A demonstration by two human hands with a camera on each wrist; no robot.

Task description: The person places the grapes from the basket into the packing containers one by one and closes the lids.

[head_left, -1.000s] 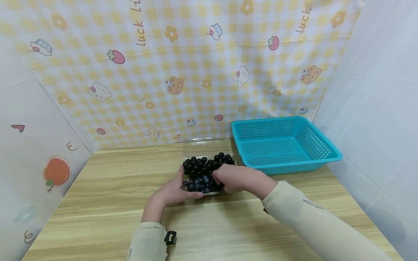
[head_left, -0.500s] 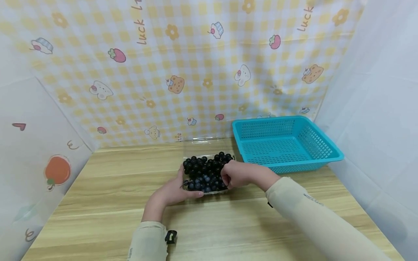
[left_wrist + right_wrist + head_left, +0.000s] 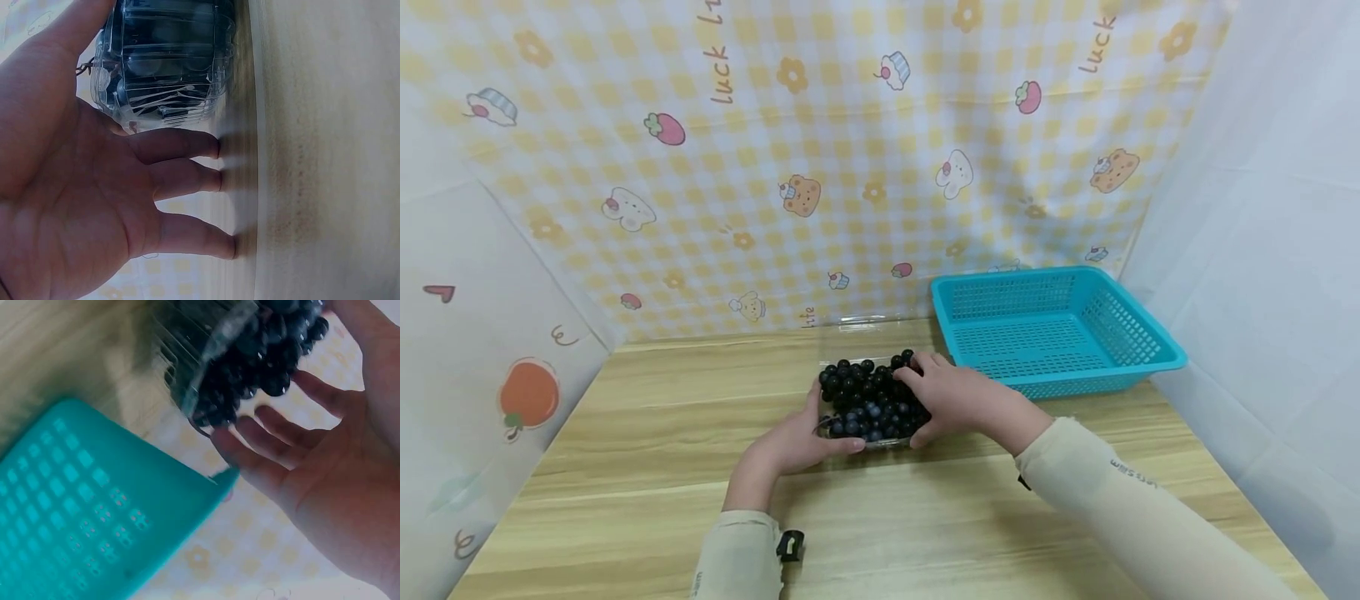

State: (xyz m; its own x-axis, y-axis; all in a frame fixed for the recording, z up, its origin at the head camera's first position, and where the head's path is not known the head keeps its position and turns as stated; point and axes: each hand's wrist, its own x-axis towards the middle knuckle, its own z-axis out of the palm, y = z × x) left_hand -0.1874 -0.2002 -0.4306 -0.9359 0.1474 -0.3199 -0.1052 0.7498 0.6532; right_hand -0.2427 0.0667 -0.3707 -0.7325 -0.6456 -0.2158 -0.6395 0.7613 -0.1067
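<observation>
The left hand (image 3: 790, 437), fingers spread, rests against a clear plastic box (image 3: 172, 78) of round black grapes (image 3: 867, 408) between both hands. The right hand (image 3: 958, 396), fingers parted, curves over the grapes, a turquoise perforated plastic basket (image 3: 1022, 346) just beyond it.

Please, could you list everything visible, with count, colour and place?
table: one, light brown, foreground
box: one, clear, on table
lid: one, clear, open behind box
grapes: many, dark, in box
basket: one, turquoise, right of box
backdrop: one, yellow and white, behind table
side sheets: two, white, flanking table
sleeves: two, beige, head view's bottom
wrist fittings: two, black, beside sleeves
left hand: one, bare, at box's left
right hand: one, bare, over grapes' right part
</observation>
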